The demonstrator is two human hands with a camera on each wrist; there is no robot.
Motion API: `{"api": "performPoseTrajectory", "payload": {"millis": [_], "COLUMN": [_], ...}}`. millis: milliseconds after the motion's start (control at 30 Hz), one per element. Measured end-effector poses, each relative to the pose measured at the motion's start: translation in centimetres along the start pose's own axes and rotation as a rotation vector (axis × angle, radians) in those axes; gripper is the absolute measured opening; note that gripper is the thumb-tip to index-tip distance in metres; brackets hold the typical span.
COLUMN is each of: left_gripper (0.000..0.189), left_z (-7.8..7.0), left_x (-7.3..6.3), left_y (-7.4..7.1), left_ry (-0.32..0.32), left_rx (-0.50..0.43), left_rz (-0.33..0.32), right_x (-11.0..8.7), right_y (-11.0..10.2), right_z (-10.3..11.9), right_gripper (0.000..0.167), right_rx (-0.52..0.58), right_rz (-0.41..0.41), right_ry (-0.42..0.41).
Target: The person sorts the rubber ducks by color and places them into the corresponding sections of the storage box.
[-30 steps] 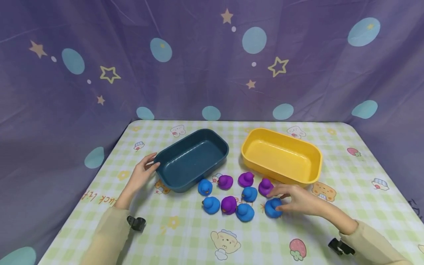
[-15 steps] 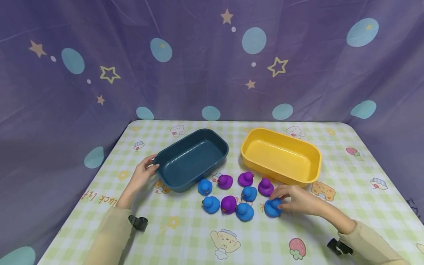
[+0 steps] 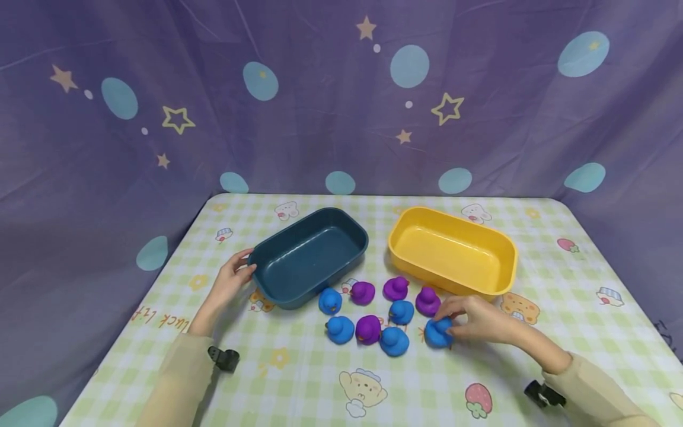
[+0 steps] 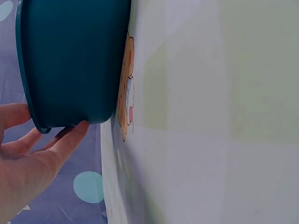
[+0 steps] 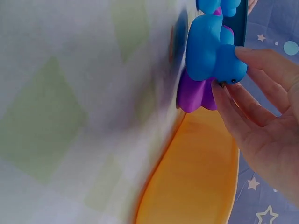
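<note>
In the head view, my right hand (image 3: 480, 320) pinches the head of a blue rubber duck (image 3: 437, 333) at the right end of a loose group. The right wrist view shows the thumb and fingertips on that duck's head (image 5: 229, 65); whether its base touches the table is unclear. Beside it sits a purple duck (image 3: 428, 302), close to my fingers. At the left, my left hand (image 3: 226, 281) holds the near-left end of a dark teal basin (image 3: 299, 290). In the left wrist view, one finger meets the basin's rim and another fingertip presses its outer wall (image 4: 74, 70).
A yellow basin (image 3: 453, 279) stands behind the ducks on the right. Other blue ducks (image 3: 340, 330) and purple ducks (image 3: 369, 330) lie between the basins and the table's front. The checked tablecloth (image 3: 299, 391) reaches a purple curtain (image 3: 299, 148) behind.
My right fingers have closed in on the blue duck's head, and the duck has shifted very slightly to the left. The left hand stays at the teal basin.
</note>
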State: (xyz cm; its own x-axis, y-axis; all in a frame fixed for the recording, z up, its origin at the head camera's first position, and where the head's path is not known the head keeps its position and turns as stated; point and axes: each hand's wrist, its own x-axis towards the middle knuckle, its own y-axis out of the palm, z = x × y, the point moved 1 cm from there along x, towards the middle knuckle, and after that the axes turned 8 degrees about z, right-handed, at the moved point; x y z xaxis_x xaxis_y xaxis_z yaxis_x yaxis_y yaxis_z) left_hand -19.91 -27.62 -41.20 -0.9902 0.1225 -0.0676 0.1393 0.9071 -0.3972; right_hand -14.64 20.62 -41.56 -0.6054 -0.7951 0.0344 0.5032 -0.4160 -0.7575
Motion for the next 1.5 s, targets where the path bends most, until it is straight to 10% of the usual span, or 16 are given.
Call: {"api": "performPoseTrajectory", "payload": {"millis": [1500], "left_gripper": [0.049], "left_z": [0.6], "left_x": [0.3], "left_y": [0.1], "left_ry": [0.008], "left_rx": [-0.005], "left_rz": [0.000], "right_x": [8.9], "right_y": [-5.8], "right_z": [2.6], "right_gripper": [0.022], "right_rx": [0.109], "right_rz": [-0.023], "right_ry": [0.004]}}
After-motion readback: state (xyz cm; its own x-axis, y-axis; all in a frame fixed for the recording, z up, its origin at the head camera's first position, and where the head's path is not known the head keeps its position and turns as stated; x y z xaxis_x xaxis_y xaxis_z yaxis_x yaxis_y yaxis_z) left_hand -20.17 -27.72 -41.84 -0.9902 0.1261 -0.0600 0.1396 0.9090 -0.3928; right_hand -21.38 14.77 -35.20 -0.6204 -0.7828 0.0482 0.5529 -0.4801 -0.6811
